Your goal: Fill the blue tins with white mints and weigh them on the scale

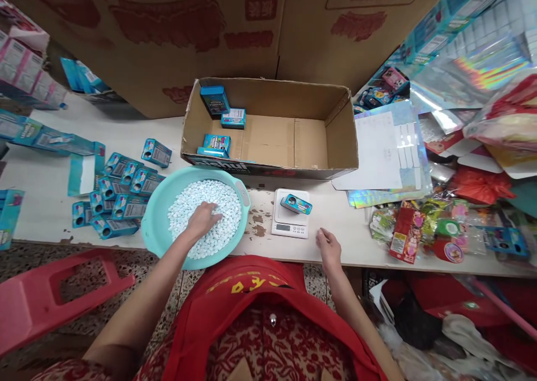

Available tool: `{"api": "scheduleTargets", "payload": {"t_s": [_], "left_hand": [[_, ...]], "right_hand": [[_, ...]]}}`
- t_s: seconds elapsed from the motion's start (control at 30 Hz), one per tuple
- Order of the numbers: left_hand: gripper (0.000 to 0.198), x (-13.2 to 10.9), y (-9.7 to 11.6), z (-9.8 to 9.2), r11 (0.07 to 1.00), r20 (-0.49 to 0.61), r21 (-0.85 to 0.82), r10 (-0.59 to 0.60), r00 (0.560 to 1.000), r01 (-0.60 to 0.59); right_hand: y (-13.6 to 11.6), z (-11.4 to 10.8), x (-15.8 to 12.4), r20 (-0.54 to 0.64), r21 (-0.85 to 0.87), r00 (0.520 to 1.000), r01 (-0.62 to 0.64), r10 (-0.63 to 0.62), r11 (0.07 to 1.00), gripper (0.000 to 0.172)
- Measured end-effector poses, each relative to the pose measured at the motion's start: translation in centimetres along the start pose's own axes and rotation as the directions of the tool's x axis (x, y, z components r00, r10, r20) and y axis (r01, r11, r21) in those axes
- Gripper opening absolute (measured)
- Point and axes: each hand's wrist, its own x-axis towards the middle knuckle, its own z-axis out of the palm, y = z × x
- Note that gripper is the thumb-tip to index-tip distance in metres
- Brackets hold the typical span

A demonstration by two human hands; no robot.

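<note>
My left hand [203,220] reaches into a mint-green plastic basin [157,196] of small white pellets [224,199]. Its fingers and thumb are apart among the pellets, with the fingertips partly sunk in them. A white digital scale [279,216] stands on the table to the right of the basin. On its plate lies a small blue box [296,204] with a round dark hole at its left end. My right hand [329,249] rests at the table's front edge, right of the scale. Its fingers are loosely bent and it holds nothing.
Behind the basin and scale stands an open cardboard box [272,171] with several blue boxes at its left end. More blue boxes [121,193] lie left of the basin. Packaged goods [444,230] crowd the right side. A pink stool [71,291] stands at front left.
</note>
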Motion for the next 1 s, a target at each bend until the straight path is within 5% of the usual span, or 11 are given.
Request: {"api": "scheduleTargets", "payload": {"t_s": [0.23, 0.33, 0.5, 0.6, 0.67, 0.73, 0.8, 0.87, 0.93, 1.0], "left_hand": [[0.020, -1.5, 0.4, 1.6, 0.996, 0.128, 0.009, 0.084, 0.988, -0.086], [0.018, -2.2, 0.5, 1.0, 0.997, 0.125, 0.001, 0.080, 0.989, -0.081], [0.026, -4.0, 1.6, -0.8, 0.999, 0.013, -0.025, 0.038, 0.999, -0.038], [0.040, -5.0, 3.6, -2.3, 0.969, -0.150, -0.141, 0.181, 0.972, -0.203], [0.056, -5.8, 5.4, -3.7, 0.901, -0.305, -0.166, 0.340, 0.889, -0.401], [0.062, -6.8, 6.7, -5.3, 0.824, -0.382, -0.106, 0.483, 0.788, -0.557], [0.053, -7.9, 7.0, -6.8, 0.782, -0.378, -0.064, 0.556, 0.741, -0.620], [0.040, -8.7, 5.7, -8.2, 0.808, -0.414, -0.105, 0.495, 0.764, -0.580], [0.033, -9.0, 3.0, -9.5, 0.868, -0.531, -0.183, 0.308, 0.790, -0.461], [0.033, -8.5, -0.3, -11.0, 0.929, -0.668, -0.244, 0.046, 0.743, -0.277]], "right_hand": [[-2.6, 0.9, -0.4, 0.048, -0.047, 0.994, 0.101, -0.098, 0.994, 0.064], [-5.2, 1.9, -0.4, 0.104, -0.048, 0.962, 0.258, -0.252, 0.965, 0.080], [-9.4, 4.2, 0.4, 0.270, -0.103, 0.848, 0.496, -0.456, 0.862, 0.060], [-11.9, 5.5, -0.7, 0.288, -0.120, 0.804, 0.569, -0.520, 0.814, 0.050], [-13.8, 6.5, -3.0, 0.332, -0.074, 0.707, 0.680, -0.624, 0.730, 0.043], [-15.7, 7.7, -6.1, 0.449, 0.036, 0.540, 0.786, -0.712, 0.618, 0.036], [-17.4, 9.5, -9.0, 0.572, 0.187, 0.360, 0.818, -0.737, 0.545, 0.031], [-19.1, 11.4, -10.5, 0.634, 0.271, 0.274, 0.797, -0.723, 0.539, 0.038], [-20.8, 13.1, -10.2, 0.619, 0.270, 0.290, 0.795, -0.730, 0.544, 0.049], [-22.5, 14.9, -8.4, 0.552, 0.223, 0.349, 0.813, -0.757, 0.537, 0.050]]}}
